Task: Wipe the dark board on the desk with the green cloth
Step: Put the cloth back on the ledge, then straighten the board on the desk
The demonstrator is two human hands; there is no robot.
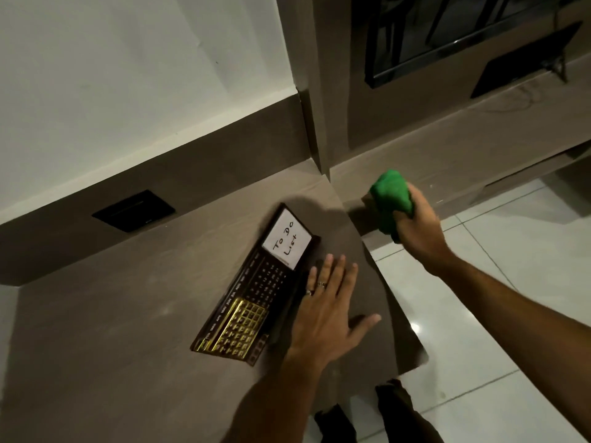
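Note:
A dark board lies slanted on the brown desk. It carries a white "To Do List" panel at its far end and a gold grid at its near end. My left hand rests flat with fingers spread on the board's right edge and the desk beside it. My right hand is raised beyond the desk's right corner, shut on a bunched green cloth. The cloth is apart from the board, up and to its right.
A black wall plate sits on the brown backsplash at the left. A lower shelf with a dark screen runs along the back right. White floor tiles lie to the right of the desk's angled edge.

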